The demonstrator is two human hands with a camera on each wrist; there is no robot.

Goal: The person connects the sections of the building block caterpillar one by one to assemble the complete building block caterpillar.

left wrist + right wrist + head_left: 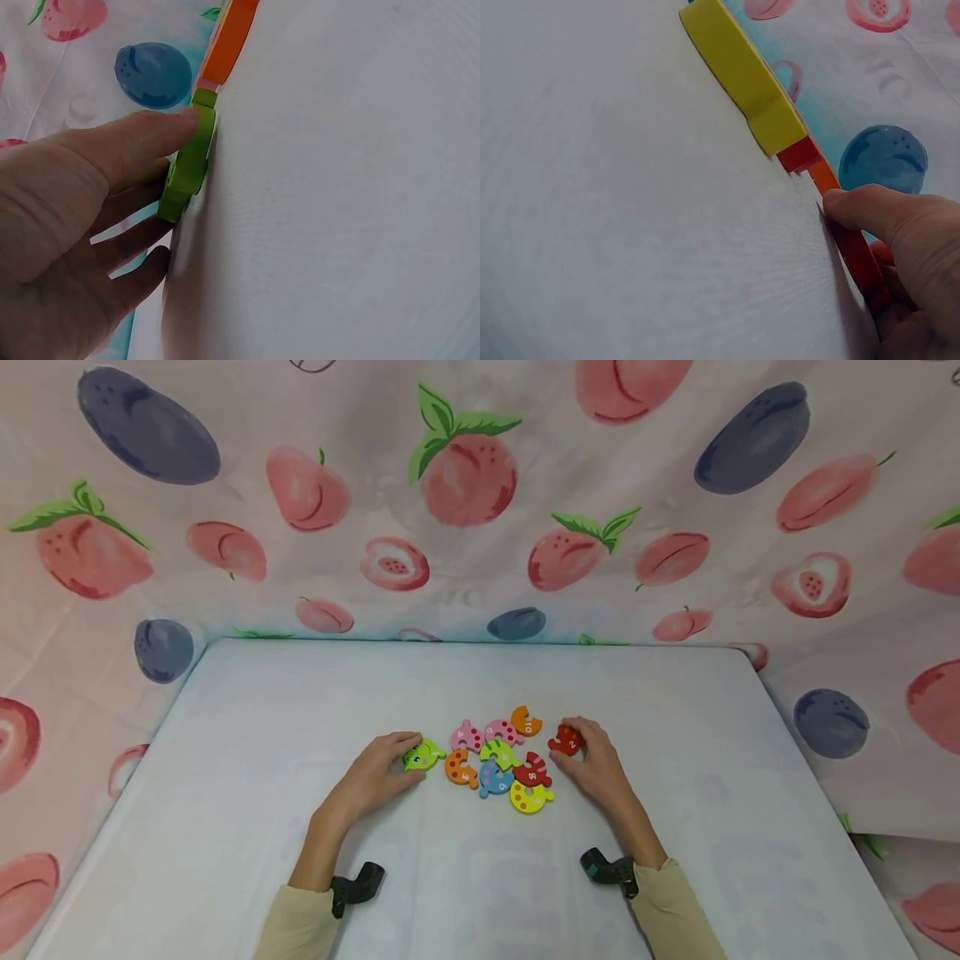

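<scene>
My left hand (378, 770) pinches a green puzzle piece with a smiling face (423, 755) between thumb and fingers, at the left of a cluster of pieces. In the left wrist view the thumb presses the edge of this green piece (189, 161). On the other side, my right hand (597, 763) pinches a red puzzle piece marked 2 (567, 740). The right wrist view shows that red piece (857, 259) edge-on, under the thumb. Between the hands lie several curved number pieces, among them an orange spotted one (459, 769), a blue one (492, 779) and a yellow one (527, 798).
An orange piece marked 10 (525, 721) and two pink pieces, one of them the left pink piece (467, 736), lie at the cluster's far side. A white-covered table (480, 885) spreads around them. Behind it hangs a fruit-print cloth (480, 577).
</scene>
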